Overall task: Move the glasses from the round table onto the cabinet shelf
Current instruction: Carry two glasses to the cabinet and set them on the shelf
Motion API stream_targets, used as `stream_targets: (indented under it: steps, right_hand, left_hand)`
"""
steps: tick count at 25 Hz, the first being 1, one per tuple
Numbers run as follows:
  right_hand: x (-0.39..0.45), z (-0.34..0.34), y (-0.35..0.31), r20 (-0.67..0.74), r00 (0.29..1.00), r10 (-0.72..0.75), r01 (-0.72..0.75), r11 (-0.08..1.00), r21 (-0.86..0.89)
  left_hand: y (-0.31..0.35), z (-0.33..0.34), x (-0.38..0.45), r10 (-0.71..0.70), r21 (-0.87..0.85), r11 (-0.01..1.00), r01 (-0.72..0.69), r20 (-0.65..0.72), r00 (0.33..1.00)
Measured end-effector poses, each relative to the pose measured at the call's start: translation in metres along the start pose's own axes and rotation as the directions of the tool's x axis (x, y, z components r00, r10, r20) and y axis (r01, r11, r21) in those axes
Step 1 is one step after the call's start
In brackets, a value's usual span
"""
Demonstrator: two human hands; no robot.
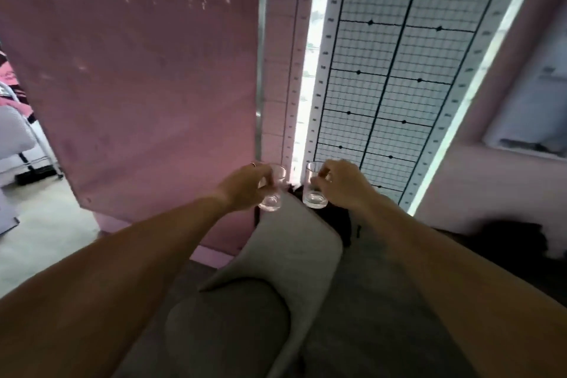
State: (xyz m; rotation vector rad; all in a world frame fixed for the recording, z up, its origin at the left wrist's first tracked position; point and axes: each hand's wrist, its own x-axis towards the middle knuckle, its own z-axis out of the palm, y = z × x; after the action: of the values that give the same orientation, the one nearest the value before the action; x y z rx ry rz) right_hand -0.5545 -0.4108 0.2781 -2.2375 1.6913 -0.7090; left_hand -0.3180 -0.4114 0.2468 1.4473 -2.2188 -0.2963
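Both arms reach forward at mid-frame. My left hand (245,186) grips a small clear glass (271,198) from the side, held upright in the air. My right hand (339,182) grips a second clear glass (313,190), also upright, a short gap to the right of the first. The two glasses do not touch. Neither the round table nor the cabinet shelf is in view.
A grey moulded chair (288,255) stands directly below my hands. A pink banner (153,86) hangs ahead on the left. A white grid chart with black lines (392,64) covers the wall ahead. Pale floor (36,239) lies to the left, with a white frame (36,147) beyond.
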Motion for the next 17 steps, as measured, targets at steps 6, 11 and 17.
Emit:
stream_targets:
  steps: [6,11,17]
  right_hand:
    - [-0.125,-0.11,0.123,-0.139,0.963,0.23,-0.236,0.971,-0.029]
    - [-0.199,-0.186,0.198,-0.267,0.876,0.402,-0.418,0.908,-0.005]
    - [-0.237,-0.235,0.285,-0.356,0.766,0.535,-0.573,0.819,-0.003]
  left_hand:
    - [0.177,0.085,0.044,0.208,-0.037,0.978,-0.205,0.134,0.969]
    - [0.298,0.127,0.082,0.353,-0.139,0.933,-0.331,0.194,0.915]
    - [0.394,0.189,0.136,0.46,-0.215,0.884,-0.415,0.235,0.856]
